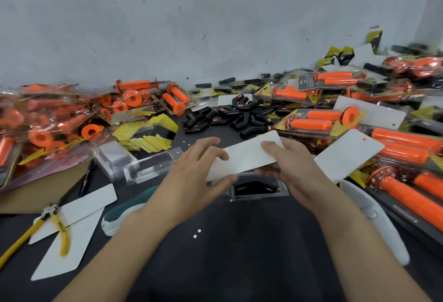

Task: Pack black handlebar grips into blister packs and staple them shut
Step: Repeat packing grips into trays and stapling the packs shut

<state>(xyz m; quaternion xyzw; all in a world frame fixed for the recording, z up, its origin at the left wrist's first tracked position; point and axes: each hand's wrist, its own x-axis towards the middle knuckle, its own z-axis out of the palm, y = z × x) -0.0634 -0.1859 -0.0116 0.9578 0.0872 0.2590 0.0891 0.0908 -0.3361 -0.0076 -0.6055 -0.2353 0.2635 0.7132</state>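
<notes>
Both hands hold a white backing card [244,158] over a clear blister pack [256,189] at the table's middle. Inside the pack lies a black angled grip piece [254,186]. My left hand [199,177] pinches the card's near left edge between thumb and fingers. My right hand [287,165] grips the card's right end, thumb under, fingers on top. A heap of loose black grip pieces [230,117] lies farther back at the centre.
Packed orange grips pile up at the left [48,119] and right [383,134]. Empty clear blisters [134,160] and yellow printed cards [146,134] lie left of centre. Yellow-handled pliers [55,220] rest on white cards at the near left. A white stapler [374,215] lies near right.
</notes>
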